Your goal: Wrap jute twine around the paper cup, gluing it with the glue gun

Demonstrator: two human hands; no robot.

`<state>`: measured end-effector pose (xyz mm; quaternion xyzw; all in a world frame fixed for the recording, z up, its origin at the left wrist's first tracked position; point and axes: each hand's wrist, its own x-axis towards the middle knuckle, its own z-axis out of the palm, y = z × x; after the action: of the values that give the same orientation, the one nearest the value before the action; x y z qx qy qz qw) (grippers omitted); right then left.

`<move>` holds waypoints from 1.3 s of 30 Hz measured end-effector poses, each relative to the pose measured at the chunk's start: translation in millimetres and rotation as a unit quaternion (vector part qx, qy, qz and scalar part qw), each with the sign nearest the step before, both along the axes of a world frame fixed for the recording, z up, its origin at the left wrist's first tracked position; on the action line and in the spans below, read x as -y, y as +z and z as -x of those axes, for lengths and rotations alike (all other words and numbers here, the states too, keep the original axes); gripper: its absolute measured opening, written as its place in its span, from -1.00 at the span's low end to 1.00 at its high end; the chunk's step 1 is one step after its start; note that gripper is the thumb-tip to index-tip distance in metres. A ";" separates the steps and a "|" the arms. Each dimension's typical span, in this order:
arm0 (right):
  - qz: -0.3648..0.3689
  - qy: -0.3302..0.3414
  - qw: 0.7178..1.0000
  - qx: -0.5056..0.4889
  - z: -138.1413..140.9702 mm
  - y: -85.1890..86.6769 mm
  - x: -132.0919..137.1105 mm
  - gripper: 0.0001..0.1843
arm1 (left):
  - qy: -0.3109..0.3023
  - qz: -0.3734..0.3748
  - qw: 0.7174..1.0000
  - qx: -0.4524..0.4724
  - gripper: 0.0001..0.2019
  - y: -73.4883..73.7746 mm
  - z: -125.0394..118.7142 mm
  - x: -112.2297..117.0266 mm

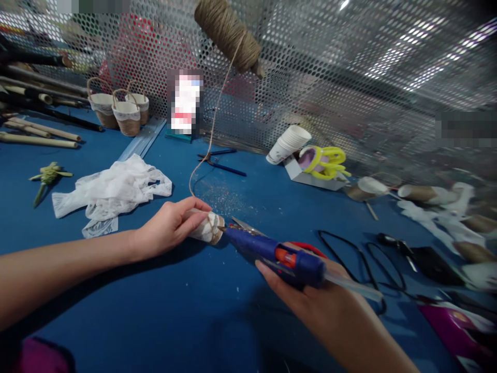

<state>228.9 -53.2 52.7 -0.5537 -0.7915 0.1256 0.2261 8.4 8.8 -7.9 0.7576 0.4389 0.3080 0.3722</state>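
Observation:
My left hand (173, 223) is closed around a paper cup (212, 228) lying on its side, partly wrapped with brown twine. From the cup a strand of twine (215, 119) runs up to a large spool of jute twine (229, 33) on the mesh panel. My right hand (310, 295) grips a blue hot glue gun (272, 251), a clear glue stick (353, 285) sticking out of its back. The gun's nozzle is at the cup's near-right end; whether it touches cannot be told. Scissors (306, 247) with red handles lie partly hidden behind the gun.
White lace (116, 189) is heaped at left, with small twine baskets (126, 116) behind it. Pliers (223, 163) lie near the mesh. Stacked paper cups (289, 144) and a yellow-edged roll (324, 160) stand right of centre. A black cord (349, 248) loops at right.

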 end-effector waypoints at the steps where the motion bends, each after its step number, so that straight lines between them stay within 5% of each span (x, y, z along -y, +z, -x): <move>1: -0.001 0.003 1.000 0.004 0.5 1.1 0.0 -0.83 | 0.003 -0.002 1.000 0.000 -0.73 -0.4 0.0 -0.1; 16: -0.060 0.005 0.998 0.012 -1.7 -7.7 -0.7 -0.95 | -0.005 -0.027 1.000 0.005 -0.74 1.8 -0.3 1.0; 23: 0.020 -0.002 1.000 -0.003 -2.1 -3.3 2.8 -0.84 | 0.005 0.006 1.000 0.008 -0.72 0.8 -2.3 -0.3; 32: 0.018 -0.011 1.000 -0.007 2.9 0.8 6.1 -0.78 | 0.004 0.028 0.999 0.023 -0.71 1.6 -2.2 -0.5; 39: 0.012 0.077 0.997 0.012 6.6 8.5 3.1 -0.71 | 0.009 0.034 0.999 0.011 -0.71 1.7 -1.6 -1.2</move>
<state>222.3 -56.3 61.1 -0.4953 -0.8329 0.1457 0.1995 10.0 10.0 -6.2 0.7369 0.4521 0.3046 0.3998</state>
